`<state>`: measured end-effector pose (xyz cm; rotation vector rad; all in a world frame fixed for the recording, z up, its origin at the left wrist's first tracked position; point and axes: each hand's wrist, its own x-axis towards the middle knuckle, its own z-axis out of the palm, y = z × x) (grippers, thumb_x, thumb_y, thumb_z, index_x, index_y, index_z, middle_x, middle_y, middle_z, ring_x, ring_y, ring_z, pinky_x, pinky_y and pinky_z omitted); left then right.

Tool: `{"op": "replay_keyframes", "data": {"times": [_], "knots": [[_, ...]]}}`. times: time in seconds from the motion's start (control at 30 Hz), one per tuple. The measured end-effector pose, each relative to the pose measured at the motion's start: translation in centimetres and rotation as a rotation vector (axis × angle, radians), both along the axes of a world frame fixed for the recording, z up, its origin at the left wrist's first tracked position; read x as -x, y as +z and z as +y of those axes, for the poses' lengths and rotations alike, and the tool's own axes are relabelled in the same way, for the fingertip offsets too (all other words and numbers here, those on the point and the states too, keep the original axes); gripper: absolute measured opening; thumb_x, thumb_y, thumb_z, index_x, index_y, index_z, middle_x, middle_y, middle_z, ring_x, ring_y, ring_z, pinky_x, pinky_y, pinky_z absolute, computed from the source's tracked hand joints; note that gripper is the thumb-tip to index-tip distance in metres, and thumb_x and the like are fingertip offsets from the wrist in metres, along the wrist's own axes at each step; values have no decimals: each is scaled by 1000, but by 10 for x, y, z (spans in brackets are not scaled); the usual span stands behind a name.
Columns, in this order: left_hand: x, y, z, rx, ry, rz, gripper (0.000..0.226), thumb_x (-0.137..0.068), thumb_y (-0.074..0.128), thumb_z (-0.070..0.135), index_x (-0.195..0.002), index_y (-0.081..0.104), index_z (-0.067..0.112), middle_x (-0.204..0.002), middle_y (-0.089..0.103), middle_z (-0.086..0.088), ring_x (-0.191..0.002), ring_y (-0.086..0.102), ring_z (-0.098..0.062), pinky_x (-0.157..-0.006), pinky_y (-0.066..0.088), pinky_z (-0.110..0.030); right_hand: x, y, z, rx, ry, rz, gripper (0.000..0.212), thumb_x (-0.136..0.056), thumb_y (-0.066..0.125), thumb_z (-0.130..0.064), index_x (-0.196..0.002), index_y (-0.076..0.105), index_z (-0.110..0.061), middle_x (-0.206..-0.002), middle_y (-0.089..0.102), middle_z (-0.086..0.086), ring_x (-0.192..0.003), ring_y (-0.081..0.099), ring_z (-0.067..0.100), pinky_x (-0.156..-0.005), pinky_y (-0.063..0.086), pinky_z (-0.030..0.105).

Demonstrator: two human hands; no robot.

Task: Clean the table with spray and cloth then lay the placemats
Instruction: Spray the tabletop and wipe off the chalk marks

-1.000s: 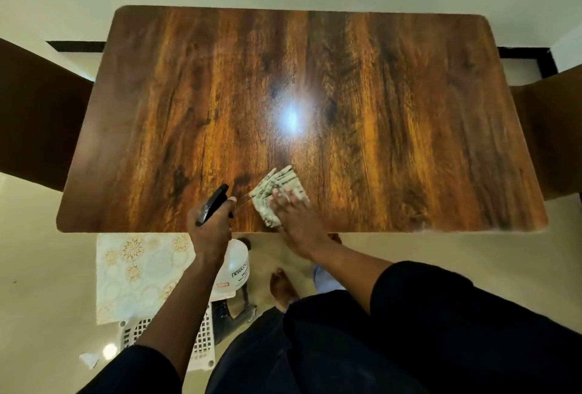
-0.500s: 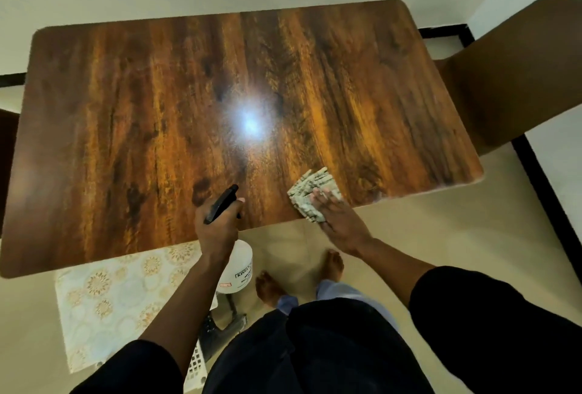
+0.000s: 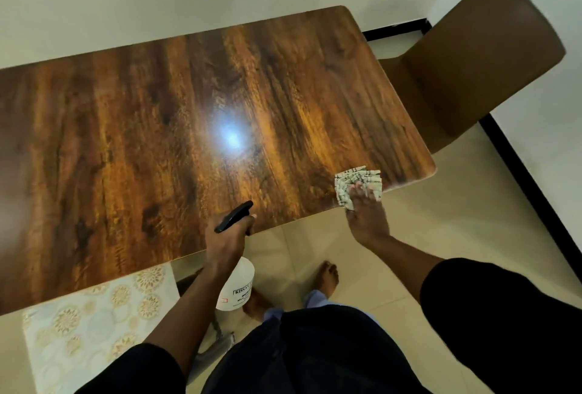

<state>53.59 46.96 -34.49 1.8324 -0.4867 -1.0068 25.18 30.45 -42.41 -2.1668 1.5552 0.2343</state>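
Note:
A glossy dark wooden table [image 3: 132, 129] fills the middle of the head view. My left hand [image 3: 225, 242] grips a white spray bottle [image 3: 237, 286] by its black trigger head, held at the table's near edge with the body hanging below it. My right hand [image 3: 367, 217] presses flat, fingers straight, on a folded checked cloth [image 3: 352, 182] near the table's near right corner. A pale placemat [image 3: 91, 321] with gold floral circles lies low at the left, below the table edge.
A brown chair [image 3: 478, 59] stands at the table's right end. Beige tiled floor [image 3: 441, 230] lies below, with a black skirting strip along the white wall. My bare feet [image 3: 327, 277] stand by the table. A grey object shows under my left arm.
My right hand has slid the cloth rightward along the near edge toward the right corner. My view has swung right, bringing the right chair into sight. The left hand still holds the bottle.

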Motion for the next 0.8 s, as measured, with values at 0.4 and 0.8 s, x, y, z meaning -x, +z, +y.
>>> {"op": "replay_keyframes", "data": {"times": [0.4,0.8], "knots": [[47,-38,-31,-374,-209,-99,15,-85,84,22,-84,83,7,-61,70,-1,-43,54,-7,-51,44,-27,5,-8,-8,-61,480,-154,68,-106,40,-30,-166,8,-28,-172,-2,-12,-158,-8,13,-126,3,36],[124,-43,-102,-492,-232,-81,48,-69,85,40,-103,78,7,-78,79,-7,-64,70,-19,-52,49,-26,138,-12,-113,-1,55,-85,62,-106,40,-25,-164,20,-20,-173,12,-2,-160,5,22,-127,18,46]]}}
